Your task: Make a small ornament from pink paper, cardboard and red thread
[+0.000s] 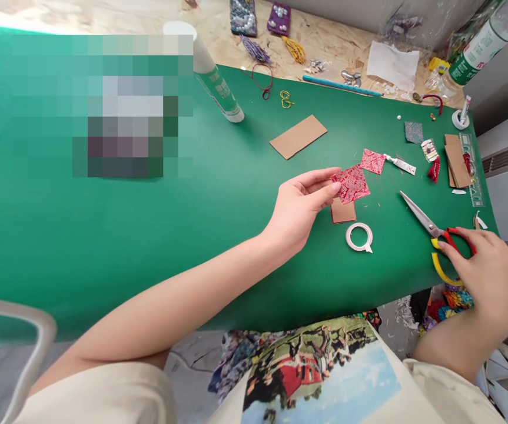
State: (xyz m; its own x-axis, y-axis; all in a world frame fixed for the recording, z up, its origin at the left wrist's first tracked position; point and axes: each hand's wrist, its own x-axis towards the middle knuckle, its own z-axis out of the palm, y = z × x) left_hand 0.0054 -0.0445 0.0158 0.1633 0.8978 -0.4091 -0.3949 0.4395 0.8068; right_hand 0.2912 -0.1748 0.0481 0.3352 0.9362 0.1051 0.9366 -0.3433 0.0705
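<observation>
Between thumb and fingers, my left hand [295, 203] pinches a red patterned fabric square [354, 184], raised over the green table. Partly hidden below that fabric lies a small brown cardboard square [344, 213]. My right hand [494, 268] is at the red and yellow handles of a pair of scissors [422, 219], with its thumb and fingers closed about them; the blades point up and left. A roll of white tape [349, 238] rests near the cardboard square. Just beyond the held fabric are a second red patterned piece [372, 161] and a small white tube [401, 165].
On the green table [169, 253] are a brown cardboard strip [298, 136], a tall white-and-green cylinder [221, 88], a grey-blue fabric square [413, 132] and a clear ruler [477, 176]. Tasselled pouches [279, 19], a blue pencil [342, 85] and a plastic bottle [478, 53] line the back.
</observation>
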